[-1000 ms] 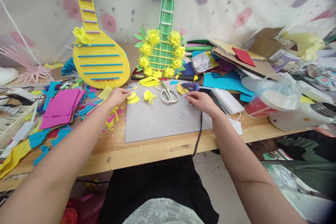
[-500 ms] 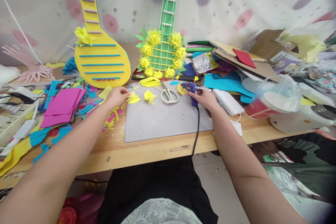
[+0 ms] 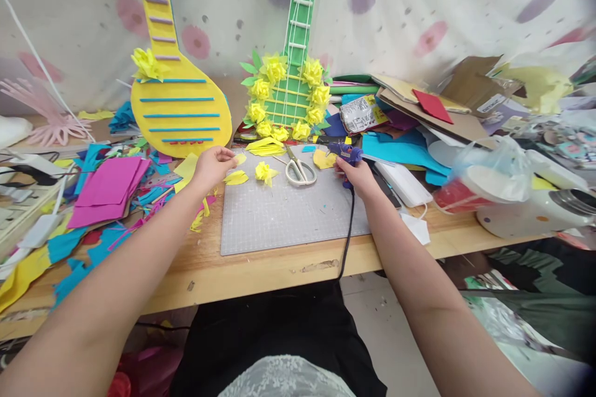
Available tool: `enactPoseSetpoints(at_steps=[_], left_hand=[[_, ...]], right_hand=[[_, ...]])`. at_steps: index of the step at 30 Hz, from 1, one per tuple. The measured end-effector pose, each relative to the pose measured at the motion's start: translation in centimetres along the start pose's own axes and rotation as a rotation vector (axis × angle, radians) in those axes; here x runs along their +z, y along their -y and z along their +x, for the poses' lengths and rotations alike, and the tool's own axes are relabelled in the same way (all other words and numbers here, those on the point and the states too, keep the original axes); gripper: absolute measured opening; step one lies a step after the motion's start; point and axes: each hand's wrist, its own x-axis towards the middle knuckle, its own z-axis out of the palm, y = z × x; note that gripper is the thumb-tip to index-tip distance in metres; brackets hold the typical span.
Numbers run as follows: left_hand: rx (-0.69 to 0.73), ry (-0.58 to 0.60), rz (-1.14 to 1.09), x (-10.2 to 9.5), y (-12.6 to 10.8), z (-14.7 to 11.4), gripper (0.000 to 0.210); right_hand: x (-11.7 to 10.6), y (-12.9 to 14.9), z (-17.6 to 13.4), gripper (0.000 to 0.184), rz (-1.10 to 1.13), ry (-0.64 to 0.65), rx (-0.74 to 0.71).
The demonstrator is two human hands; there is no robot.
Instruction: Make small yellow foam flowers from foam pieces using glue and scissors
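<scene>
My left hand point(image 3: 215, 167) is closed, pinching a yellow paper petal point(image 3: 241, 159) at the left side of the grey cutting mat point(image 3: 284, 217). Just below it lie more yellow petals point(image 3: 236, 178), and a small yellow paper flower point(image 3: 265, 173) stands to their right. My right hand point(image 3: 357, 177) is wrapped round a purple hot glue gun point(image 3: 345, 152), whose nozzle points left above a yellow paper piece point(image 3: 325, 159). Its black cord point(image 3: 349, 229) hangs over the table edge. Between my hands lie white-handled scissors point(image 3: 300, 172).
Against the wall lean a yellow paper instrument point(image 3: 181, 105) and a green one point(image 3: 291, 96) ringed with yellow flowers. Magenta sheets point(image 3: 109, 192) and scraps crowd the left. A white power bank-like box point(image 3: 405, 183), a bagged cup point(image 3: 470, 189) and stacked cardboard point(image 3: 433, 111) stand right.
My left hand has risen slightly to the right, lifting a yellow petal from the others. My right hand has shifted the glue gun slightly right and up.
</scene>
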Motion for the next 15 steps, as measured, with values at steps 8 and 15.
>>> enactPoseSetpoints(at_steps=[8,15], left_hand=[[-0.09,0.076,-0.158,1.5,-2.0,-1.2,0.018],[-0.073,0.121,-0.146,3.0,-2.8,-1.5,0.015]], right_hand=[[-0.7,2.6,-1.9,0.038,0.179,0.199,-0.107],[2.6,6.3,-3.9,0.044,-0.074,0.442,-0.255]])
